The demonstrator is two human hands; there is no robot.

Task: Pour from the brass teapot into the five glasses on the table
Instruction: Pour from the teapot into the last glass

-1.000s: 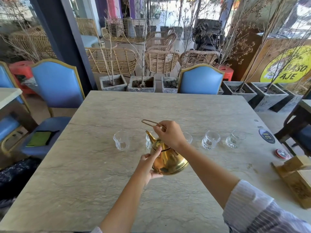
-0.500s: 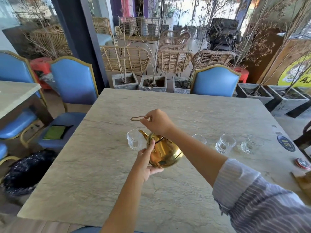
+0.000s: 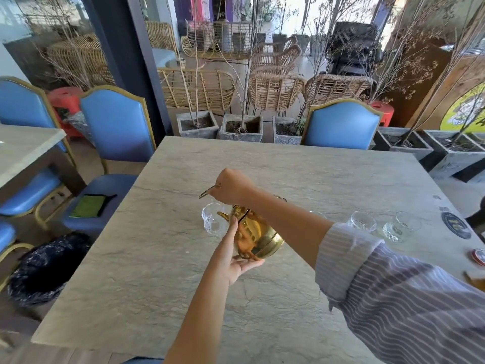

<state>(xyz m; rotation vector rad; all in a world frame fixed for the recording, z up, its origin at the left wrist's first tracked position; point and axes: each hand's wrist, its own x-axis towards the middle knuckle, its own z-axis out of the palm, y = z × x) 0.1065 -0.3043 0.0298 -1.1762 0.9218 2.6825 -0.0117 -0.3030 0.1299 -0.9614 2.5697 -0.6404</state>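
Observation:
The brass teapot [image 3: 258,239] hangs over the stone table [image 3: 147,258], tipped to the left so its spout sits over the leftmost glass [image 3: 213,218]. My right hand [image 3: 232,189] grips the thin wire handle from above. My left hand [image 3: 233,254] cups the pot's underside, with a finger lying along its side. On the right stand two more glasses: one [image 3: 363,221] beside my forearm and another [image 3: 401,226] further right. My right arm hides most of the other glasses; only a rim [image 3: 317,213] peeks out behind it.
Blue chairs stand at the far side [image 3: 341,124] and at the left [image 3: 115,127]; the left seat holds a green pouch [image 3: 89,208]. A round coaster [image 3: 455,224] and a red disc [image 3: 479,257] lie near the right edge. A black bag [image 3: 44,269] sits on the floor.
The teapot has moved left along the row, from the second glass to the leftmost one, and tipped further over. Both hands went with it. My view has swung left.

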